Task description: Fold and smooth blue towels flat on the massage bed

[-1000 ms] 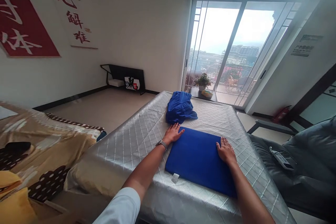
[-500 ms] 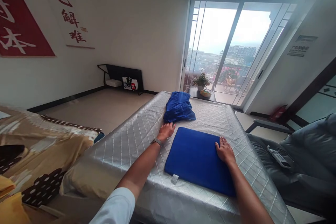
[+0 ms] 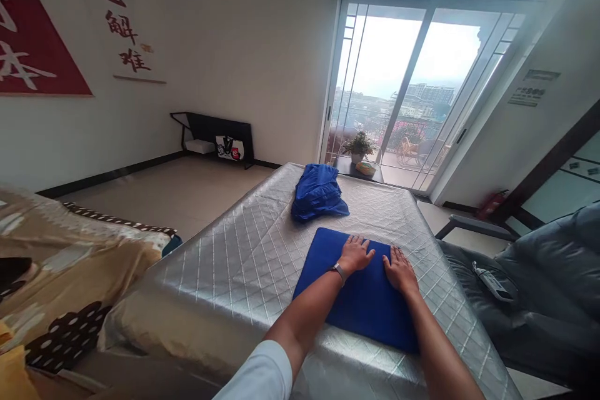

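A flat blue fabric rectangle (image 3: 370, 300), like a thin cushion or neatly folded cloth, lies on the silver quilted table cover (image 3: 234, 256). My left hand (image 3: 356, 254), with a band on its wrist, rests palm down near its far edge, fingers stretched out. Close beside it, my right hand (image 3: 400, 269) lies flat along the far right edge, fingers straight. Neither hand grips anything. Beyond them sits a crumpled bundle of blue cloth (image 3: 317, 194). My left forearm covers part of the rectangle's left side.
Left of the table is a surface with brown patterned bedding (image 3: 89, 250). A dark padded armchair (image 3: 539, 287) stands at the right, holding a white power strip (image 3: 493, 283). Behind are a potted plant (image 3: 359, 147) and a glass sliding door (image 3: 398, 94).
My left hand has moved right, from beside the crumpled cloth onto the flat blue rectangle. My right hand has stayed at the right edge. The view has turned slightly.
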A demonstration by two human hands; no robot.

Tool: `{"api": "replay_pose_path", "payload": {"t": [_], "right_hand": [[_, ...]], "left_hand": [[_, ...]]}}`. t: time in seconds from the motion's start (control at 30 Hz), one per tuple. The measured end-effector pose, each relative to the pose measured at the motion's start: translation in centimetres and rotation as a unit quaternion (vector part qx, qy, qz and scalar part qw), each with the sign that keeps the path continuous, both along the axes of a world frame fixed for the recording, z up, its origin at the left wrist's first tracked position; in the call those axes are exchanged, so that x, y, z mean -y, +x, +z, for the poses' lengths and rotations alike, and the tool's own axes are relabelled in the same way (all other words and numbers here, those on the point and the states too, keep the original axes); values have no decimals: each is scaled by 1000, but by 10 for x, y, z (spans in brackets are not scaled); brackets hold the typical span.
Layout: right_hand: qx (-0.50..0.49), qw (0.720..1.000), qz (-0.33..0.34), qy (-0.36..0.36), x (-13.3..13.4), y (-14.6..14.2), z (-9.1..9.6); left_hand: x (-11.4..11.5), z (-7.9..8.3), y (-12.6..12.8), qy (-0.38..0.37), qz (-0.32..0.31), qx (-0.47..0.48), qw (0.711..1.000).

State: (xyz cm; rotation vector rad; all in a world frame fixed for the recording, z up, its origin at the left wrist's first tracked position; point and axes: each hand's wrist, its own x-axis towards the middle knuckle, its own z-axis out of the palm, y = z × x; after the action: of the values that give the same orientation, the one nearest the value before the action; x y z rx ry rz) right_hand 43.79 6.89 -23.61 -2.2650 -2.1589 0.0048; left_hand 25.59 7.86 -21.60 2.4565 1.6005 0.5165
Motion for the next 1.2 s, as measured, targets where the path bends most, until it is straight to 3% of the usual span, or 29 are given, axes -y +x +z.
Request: {"api": "replay_pose_path", "payload": {"t": [0.17,0.3,0.4,0.8,1.2], "right_hand": [[-5,1000,-1,0,0,0,0],[-12,1000,1,-4,-1,1,-1],[-14,1000,-2,-8,-1,0,-1],[-8,999,16,-36,-14,7,12],[-5,1000,29,10,-10,7,-2]], "left_hand": [[-7,-18,-53,-41,48,-11,998],[-9,-24,-108,-61,109,-22,992],[-10,-28,-133,-65,128,-28,989],[-6,-31,-135,-30,129,-27,991],[-5,-29,-134,-41,131,-35,990]]}}
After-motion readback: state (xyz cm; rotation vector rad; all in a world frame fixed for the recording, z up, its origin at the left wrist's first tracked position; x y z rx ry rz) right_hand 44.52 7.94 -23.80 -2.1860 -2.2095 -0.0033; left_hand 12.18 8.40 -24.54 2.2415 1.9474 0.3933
